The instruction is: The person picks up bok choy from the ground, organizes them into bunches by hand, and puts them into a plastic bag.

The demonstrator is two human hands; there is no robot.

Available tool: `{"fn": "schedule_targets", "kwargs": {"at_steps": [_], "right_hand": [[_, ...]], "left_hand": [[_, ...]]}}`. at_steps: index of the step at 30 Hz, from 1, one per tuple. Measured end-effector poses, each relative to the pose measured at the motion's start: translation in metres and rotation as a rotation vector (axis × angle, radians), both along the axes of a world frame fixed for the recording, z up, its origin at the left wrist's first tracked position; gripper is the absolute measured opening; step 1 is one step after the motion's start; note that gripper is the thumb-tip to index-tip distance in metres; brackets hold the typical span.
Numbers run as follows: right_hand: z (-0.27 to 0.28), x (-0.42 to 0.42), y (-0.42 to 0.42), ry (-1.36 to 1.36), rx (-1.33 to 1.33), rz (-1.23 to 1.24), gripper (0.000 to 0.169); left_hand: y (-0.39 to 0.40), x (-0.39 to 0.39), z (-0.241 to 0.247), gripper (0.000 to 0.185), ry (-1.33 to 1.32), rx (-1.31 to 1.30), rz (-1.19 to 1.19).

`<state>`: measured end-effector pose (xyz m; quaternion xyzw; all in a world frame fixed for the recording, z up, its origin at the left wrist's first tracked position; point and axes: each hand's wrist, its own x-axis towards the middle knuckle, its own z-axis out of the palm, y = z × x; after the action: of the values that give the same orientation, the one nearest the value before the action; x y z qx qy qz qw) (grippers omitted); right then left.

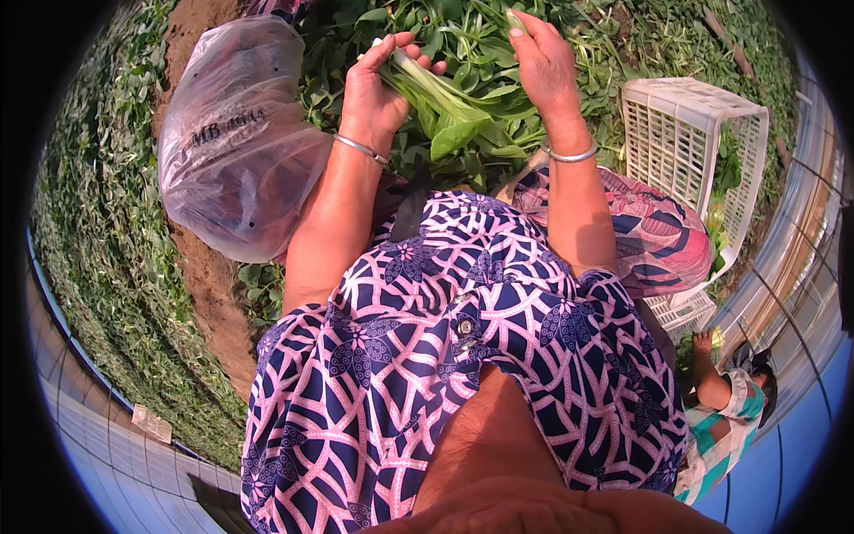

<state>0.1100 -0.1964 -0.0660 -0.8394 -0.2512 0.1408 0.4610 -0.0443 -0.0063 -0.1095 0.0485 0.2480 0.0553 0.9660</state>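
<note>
My left hand [383, 90] holds a small bunch of leafy greens [447, 100] with pale stalks, their white bases up by the thumb and the leaves hanging to the right. My right hand [548, 67] is raised beside it, with a green plant with a pale base [516, 21] pinched between thumb and fingers. Below both hands lies a heap of loose greens [460, 33]. A clear plastic bag [240, 153] bearing printed writing covers my left knee. Each wrist wears a metal bangle.
A white plastic crate [667, 133] lies on its side at the right, greens inside. Behind it is another white crate [680, 310]. A person in a checked top [724, 427] is at the lower right. Bare soil [200, 294] borders a planted bed [113, 267] at left.
</note>
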Motion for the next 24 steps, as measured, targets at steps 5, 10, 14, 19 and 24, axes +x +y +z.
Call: {"fn": "schedule_targets", "kwargs": {"at_steps": [5, 10, 14, 19, 24], "right_hand": [[0.024, -0.023, 0.042, -0.024, 0.273, 0.247, 0.02], [0.028, -0.061, 0.071, -0.444, -0.009, 0.195, 0.032], [0.021, -0.062, 0.045, -0.463, -0.103, 0.247, 0.036], [0.013, -0.074, 0.033, 0.375, -0.093, 0.266, 0.039], [0.025, -0.042, 0.007, 0.713, -0.01, 0.279, 0.042]], "left_hand": [[-0.011, 0.012, 0.028, 0.03, 0.091, 0.16, -0.087], [-0.012, 0.007, 0.005, 0.02, 0.1, 0.196, 0.039], [-0.004, 0.006, 0.007, 0.015, 0.327, 0.045, 0.154], [-0.007, 0.004, 0.003, 0.034, 0.35, -0.045, 0.214], [-0.014, 0.017, 0.006, 0.047, 0.437, 0.165, 0.323]]}}
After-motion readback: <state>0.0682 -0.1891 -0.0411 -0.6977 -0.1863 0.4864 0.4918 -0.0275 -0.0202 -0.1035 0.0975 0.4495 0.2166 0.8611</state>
